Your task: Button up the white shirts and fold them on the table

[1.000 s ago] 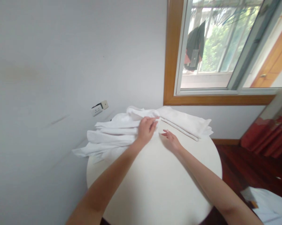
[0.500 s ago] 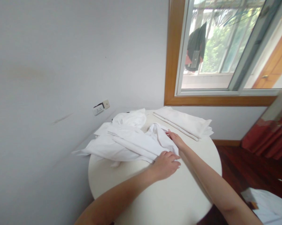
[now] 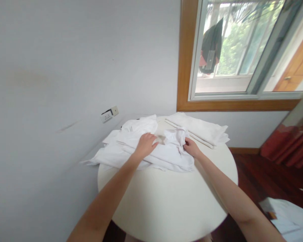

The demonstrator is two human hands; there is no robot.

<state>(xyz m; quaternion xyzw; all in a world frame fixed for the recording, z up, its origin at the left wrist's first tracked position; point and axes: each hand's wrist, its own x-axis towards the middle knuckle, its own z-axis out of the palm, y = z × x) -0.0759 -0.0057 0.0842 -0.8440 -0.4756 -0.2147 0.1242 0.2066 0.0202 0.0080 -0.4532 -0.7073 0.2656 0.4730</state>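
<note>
A crumpled white garment [image 3: 166,154], which looks like a shirt, lies across the back half of the round white table [image 3: 161,201]. My right hand [image 3: 191,147] grips its bunched, collar-like part on the right, with the fingertips partly hidden in the cloth. Over the garment's middle is my left hand [image 3: 145,145], palm down, its fingers extended and the thumb apart. Whether those fingers press on the fabric I cannot tell. More white cloth [image 3: 138,125] is heaped behind and to the left, against the wall.
Flat folded white cloths [image 3: 199,127] are stacked at the table's back right, below the window frame [image 3: 232,106]. A wall socket [image 3: 106,116] is behind the heap. On the right are a red and beige curtain [image 3: 287,144] and a white item [image 3: 290,215] on the dark floor.
My left hand has left the garment's front edge and moved up and left over its middle. The right hand is still at the right end, where the cloth is now bunched higher.
</note>
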